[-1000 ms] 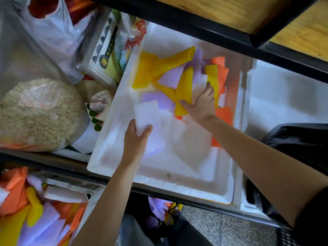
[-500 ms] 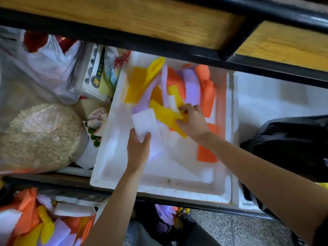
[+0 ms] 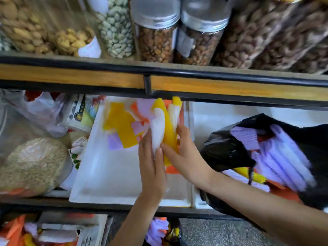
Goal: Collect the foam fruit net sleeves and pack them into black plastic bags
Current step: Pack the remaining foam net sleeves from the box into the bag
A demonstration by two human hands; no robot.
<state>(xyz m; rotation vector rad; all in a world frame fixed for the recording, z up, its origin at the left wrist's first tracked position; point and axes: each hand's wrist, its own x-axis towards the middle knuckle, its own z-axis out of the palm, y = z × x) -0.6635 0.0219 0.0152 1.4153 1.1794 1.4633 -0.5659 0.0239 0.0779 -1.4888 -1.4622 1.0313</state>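
A white foam tray [image 3: 113, 176] on the shelf holds yellow, purple, orange and white foam net sleeves [image 3: 120, 123] heaped at its far end. My left hand [image 3: 152, 167] and my right hand [image 3: 184, 150] meet at the tray's right side, together holding an upright bunch of white and yellow sleeves [image 3: 165, 125]. The left hand lies flat against the white sleeve; the right hand's thumb and fingers wrap the yellow ones. To the right, an open black plastic bag [image 3: 225, 150] shows purple, yellow and orange sleeves inside.
A wooden shelf edge with a black rail [image 3: 159, 77] runs just above the tray, jars of nuts and beans [image 3: 156, 32] on it. A clear bag of grain [image 3: 33, 164] and white plastic bags [image 3: 39, 109] lie left. More sleeves sit in a box below [image 3: 21, 231].
My left hand carried its white sleeve right to join the right hand's yellow ones, and both now hold one upright bunch. The camera tilted up, showing the jar shelf and the open bag.
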